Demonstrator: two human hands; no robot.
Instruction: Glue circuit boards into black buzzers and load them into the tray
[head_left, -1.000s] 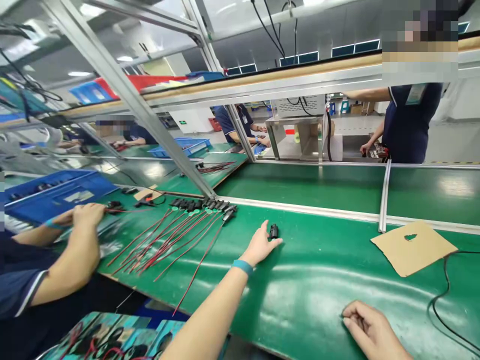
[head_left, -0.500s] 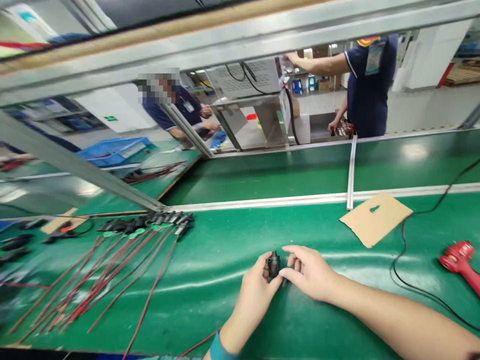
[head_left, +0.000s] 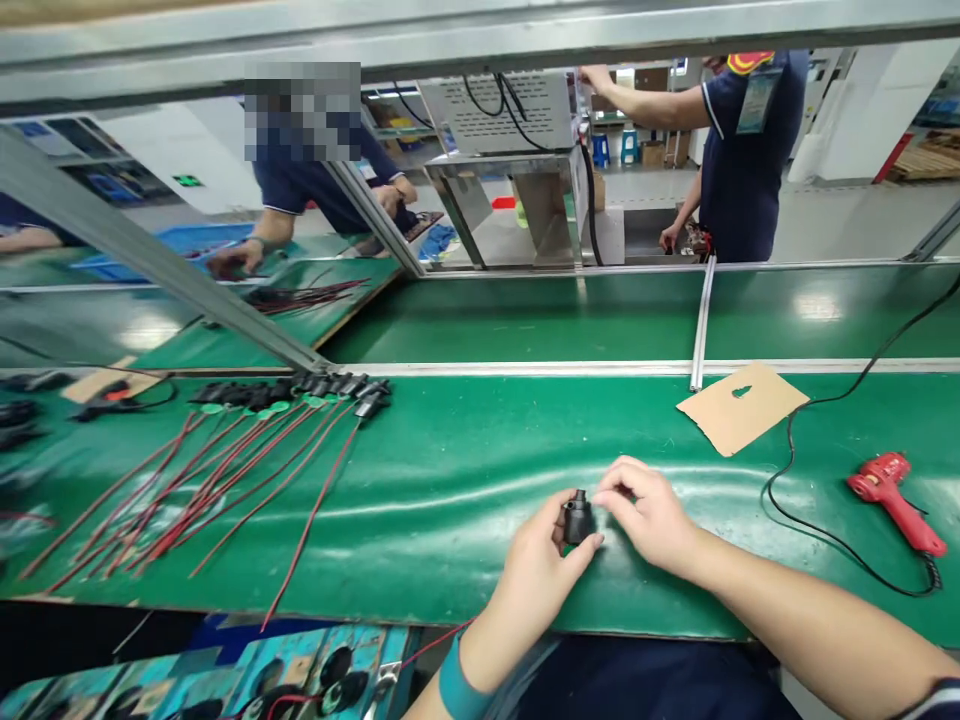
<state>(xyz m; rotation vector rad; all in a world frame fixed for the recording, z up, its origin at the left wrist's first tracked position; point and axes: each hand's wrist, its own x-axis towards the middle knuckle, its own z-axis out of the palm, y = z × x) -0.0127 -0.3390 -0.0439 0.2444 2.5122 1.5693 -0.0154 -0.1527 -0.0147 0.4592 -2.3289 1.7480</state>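
Observation:
A small black plastic connector (head_left: 577, 521) is pinched between the fingers of my left hand (head_left: 544, 568), just above the green belt (head_left: 465, 480). My right hand (head_left: 651, 513) is right beside it, fingers curled and fingertips at the connector's right side. A teal band circles my left wrist. To the left lie several red wires (head_left: 217, 480) with black plugs (head_left: 330, 388) lined up at their far ends.
A brown card piece (head_left: 739, 408) lies at the right, with a red hand tool (head_left: 892, 498) and its black cable (head_left: 806, 500) beyond. Other people in dark blue shirts work across the belt. A slanted metal frame post (head_left: 157, 270) crosses the left.
My left hand picked the connector off the belt and brought it toward me. My right hand came up to meet it. The view swung right and down.

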